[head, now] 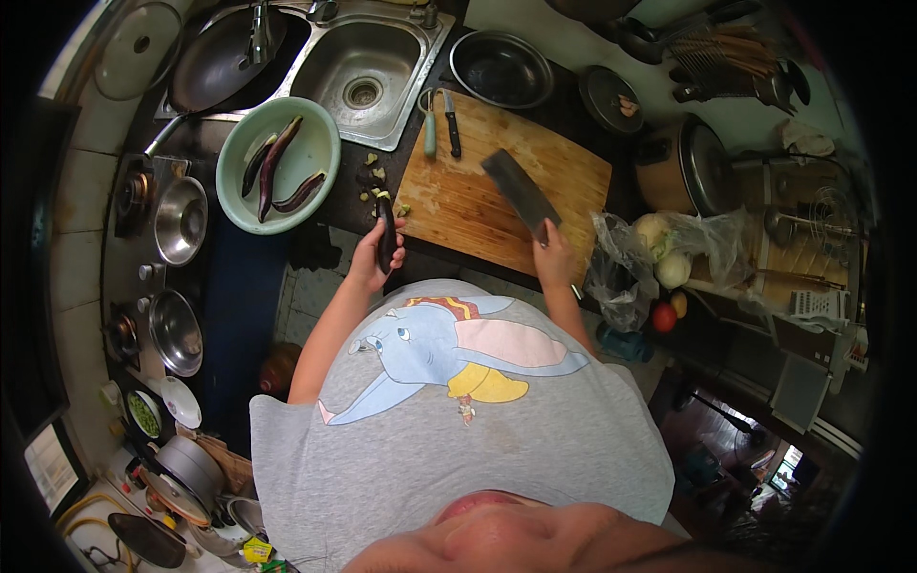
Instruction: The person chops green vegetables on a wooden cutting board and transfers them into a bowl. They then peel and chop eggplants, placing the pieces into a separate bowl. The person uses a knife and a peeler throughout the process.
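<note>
My left hand [372, 256] grips a dark purple eggplant [386, 233], upright with its pale end up, at the near left corner of the wooden cutting board [458, 193]. A cleaver [521, 190] is in my right hand [554, 256], its wide blade lying over the right part of the board. A green-handled peeler [430, 129] and a small black-handled knife [453, 127] rest at the board's far left. Several eggplants [269, 168] are in a pale green basin [328, 172]. Eggplant trimmings [372, 175] lie between basin and board.
Beyond the basin is a steel sink [365, 54] with a wok [222, 68] in its left bowl. A dark metal bowl [501, 68] stands behind the board. Right of the board are a plastic bag [620, 276] with pale vegetables [672, 268], a tomato [664, 316] and a large pot [670, 165].
</note>
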A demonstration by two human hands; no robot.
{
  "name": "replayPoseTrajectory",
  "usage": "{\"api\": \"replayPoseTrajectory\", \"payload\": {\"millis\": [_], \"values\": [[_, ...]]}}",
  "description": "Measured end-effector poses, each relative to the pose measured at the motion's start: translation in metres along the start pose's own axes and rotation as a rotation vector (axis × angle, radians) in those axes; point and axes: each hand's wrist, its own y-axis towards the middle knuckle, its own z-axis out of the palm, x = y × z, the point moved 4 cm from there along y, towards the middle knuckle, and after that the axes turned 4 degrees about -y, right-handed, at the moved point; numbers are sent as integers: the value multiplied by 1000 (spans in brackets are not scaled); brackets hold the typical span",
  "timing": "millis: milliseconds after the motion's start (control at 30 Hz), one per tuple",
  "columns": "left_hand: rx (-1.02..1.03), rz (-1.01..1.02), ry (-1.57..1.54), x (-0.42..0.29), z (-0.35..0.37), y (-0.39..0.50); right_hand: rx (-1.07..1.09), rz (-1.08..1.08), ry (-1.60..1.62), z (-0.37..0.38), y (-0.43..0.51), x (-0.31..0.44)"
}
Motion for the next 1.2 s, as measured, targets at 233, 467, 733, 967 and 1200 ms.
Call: {"api": "replayPoseTrajectory", "payload": {"millis": [233, 467, 733, 967, 1200], "values": [[512, -155, -230, -19, 42, -17, 76, 134, -263, 22, -30, -75], [311, -12, 102, -45, 42, -24, 179, 261, -247, 36, -35, -77], [-671, 858, 1593, -200, -29, -14, 123, -130, 168, 58, -1, 83], [-888, 941, 1692, -215, -51, -17, 414, -438, 304, 100, 16, 225], [-773, 1026, 1525, -197, -50, -35, 318, -330, 638, 118, 46, 268]]}}
